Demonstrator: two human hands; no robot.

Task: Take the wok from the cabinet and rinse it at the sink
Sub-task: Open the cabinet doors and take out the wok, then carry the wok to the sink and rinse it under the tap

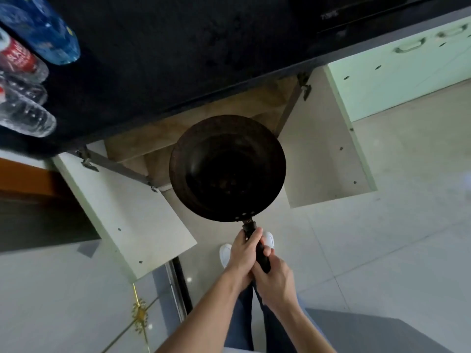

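- Below the dark counter (158,54), the cabinet (229,108) stands with both doors swung wide, the left door (127,212) and the right door (323,154) showing their pale inner faces.
- Held out in front of that opening, above the tiled floor (382,238), is the wok (226,168), black, round, roughly level, its bowl facing up.
- Its dark handle (257,247) points back toward the person.
- Both hands are clamped on that handle: the left hand (243,253) grips nearer the bowl, the right hand (274,278) just behind it, the two touching.
- Beneath the hands, white shoes (225,254) and dark trousers show against the floor.
- Plastic bottles (30,72) lie at the counter's far left, one blue, others clear; a red label shows on one, though its print is too blurred to read.
- Pale green cabinet fronts with handles (410,45) run along the upper right, shut.
- What looks like a hob sits dark at the top right of the counter.
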